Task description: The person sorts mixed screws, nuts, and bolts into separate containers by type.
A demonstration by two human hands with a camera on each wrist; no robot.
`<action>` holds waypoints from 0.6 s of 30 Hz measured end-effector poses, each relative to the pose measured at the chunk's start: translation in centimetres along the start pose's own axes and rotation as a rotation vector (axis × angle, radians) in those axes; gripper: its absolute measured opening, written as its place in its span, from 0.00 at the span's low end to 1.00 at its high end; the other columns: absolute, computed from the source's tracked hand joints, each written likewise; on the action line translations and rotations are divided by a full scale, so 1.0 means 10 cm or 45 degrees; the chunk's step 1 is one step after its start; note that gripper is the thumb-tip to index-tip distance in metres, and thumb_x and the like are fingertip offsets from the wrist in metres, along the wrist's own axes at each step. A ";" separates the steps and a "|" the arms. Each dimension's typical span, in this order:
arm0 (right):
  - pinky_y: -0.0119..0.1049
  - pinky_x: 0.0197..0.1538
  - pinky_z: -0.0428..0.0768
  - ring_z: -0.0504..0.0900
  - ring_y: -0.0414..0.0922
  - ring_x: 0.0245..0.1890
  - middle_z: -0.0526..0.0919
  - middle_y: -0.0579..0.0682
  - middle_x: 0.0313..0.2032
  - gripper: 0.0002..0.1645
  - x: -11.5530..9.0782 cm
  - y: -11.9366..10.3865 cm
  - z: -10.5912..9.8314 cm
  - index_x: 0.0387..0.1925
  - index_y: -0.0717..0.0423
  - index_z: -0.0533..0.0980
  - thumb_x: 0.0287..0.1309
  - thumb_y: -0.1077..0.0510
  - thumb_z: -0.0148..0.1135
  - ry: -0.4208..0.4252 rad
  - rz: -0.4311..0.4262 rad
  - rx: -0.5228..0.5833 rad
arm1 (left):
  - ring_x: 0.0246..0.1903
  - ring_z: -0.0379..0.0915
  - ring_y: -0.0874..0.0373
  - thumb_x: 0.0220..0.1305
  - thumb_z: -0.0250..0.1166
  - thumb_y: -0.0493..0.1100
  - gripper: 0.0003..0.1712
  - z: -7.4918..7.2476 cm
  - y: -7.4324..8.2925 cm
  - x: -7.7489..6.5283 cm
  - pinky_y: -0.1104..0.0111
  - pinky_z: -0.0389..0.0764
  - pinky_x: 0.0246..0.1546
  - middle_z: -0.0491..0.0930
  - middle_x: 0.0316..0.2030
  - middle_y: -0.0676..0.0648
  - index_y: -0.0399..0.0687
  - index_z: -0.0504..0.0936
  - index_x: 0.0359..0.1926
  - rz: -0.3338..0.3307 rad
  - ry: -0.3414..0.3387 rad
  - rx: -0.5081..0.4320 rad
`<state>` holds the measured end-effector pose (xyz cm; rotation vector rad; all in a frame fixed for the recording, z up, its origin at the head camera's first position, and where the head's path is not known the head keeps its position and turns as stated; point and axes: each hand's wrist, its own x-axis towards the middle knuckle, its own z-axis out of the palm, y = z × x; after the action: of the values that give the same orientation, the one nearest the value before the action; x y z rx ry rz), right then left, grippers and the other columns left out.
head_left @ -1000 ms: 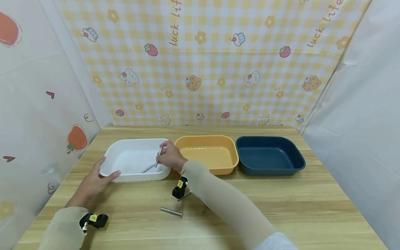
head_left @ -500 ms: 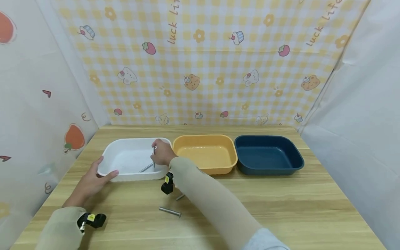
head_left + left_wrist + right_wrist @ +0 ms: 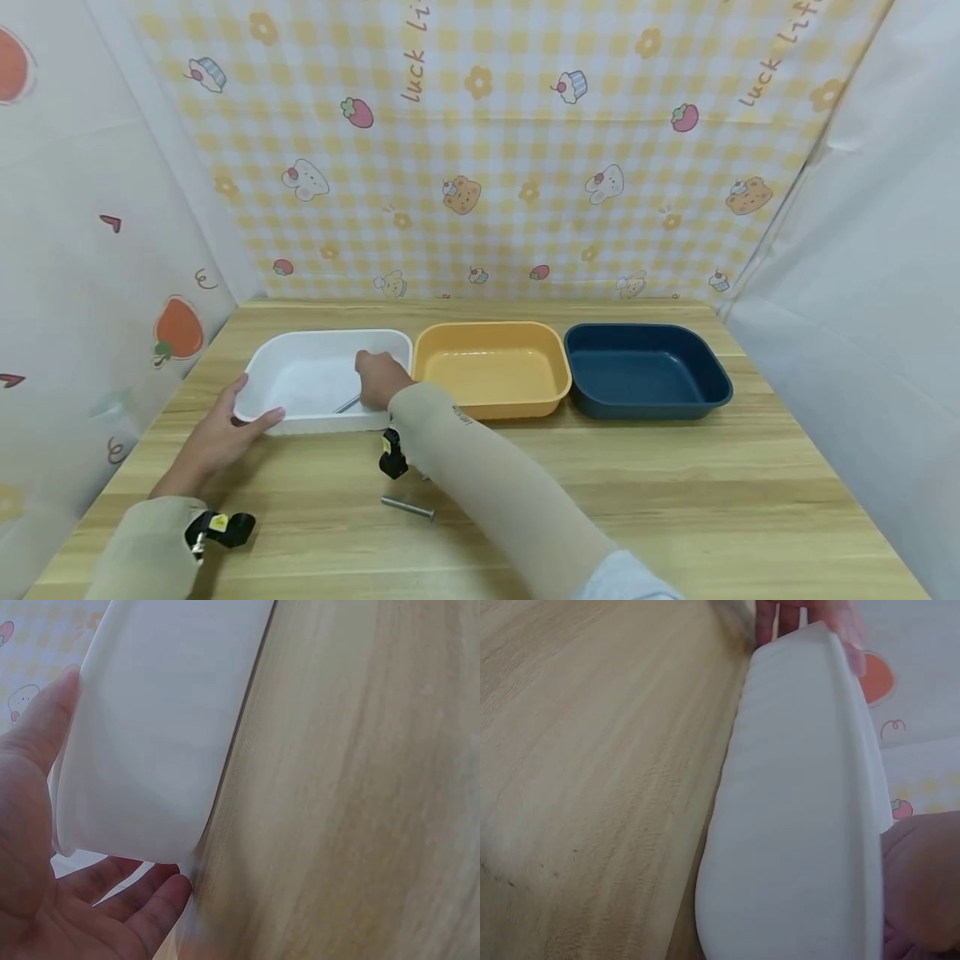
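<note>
My left hand point(image 3: 213, 439) holds the near left corner of a white plastic tray point(image 3: 330, 424). In the left wrist view its thumb point(image 3: 54, 712) lies by the rim and the other fingers touch the short end wall. Inside the tray's right part is my right hand point(image 3: 382, 380), back upward, its fingers hidden by the hand itself and, in the right wrist view, by the tray wall. No bolt shows in its grasp now. Just left of that hand, one metal bolt point(image 3: 347, 404) lies on the tray floor, partly covered.
Against the white tray stands a yellow tray point(image 3: 491, 412), with a dark blue tray point(image 3: 648, 411) to its right. Another metal bolt point(image 3: 407, 507) lies on the wooden table point(image 3: 675, 508) in front. The tip of a further metal piece point(image 3: 425, 477) shows beside the right forearm.
My right hand has moved left and down into the white tray. The bolt it held upright earlier is out of sight. My left hand stays at the tray corner.
</note>
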<state>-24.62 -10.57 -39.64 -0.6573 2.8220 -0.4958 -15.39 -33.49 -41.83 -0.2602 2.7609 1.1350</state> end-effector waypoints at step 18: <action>0.26 0.34 0.74 0.75 0.35 0.31 0.83 0.40 0.38 0.09 -0.02 0.02 0.01 0.42 0.49 0.80 0.59 0.61 0.64 -0.025 -0.109 -0.047 | 0.66 0.31 0.20 0.64 0.57 0.68 0.63 0.01 -0.01 0.01 0.28 0.45 0.57 0.29 0.70 0.23 0.39 0.24 0.73 0.017 -0.004 -0.010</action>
<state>-24.52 -10.34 -39.84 -0.7889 2.8001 -0.4500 -15.46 -33.51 -41.98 -0.2406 2.7605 1.1483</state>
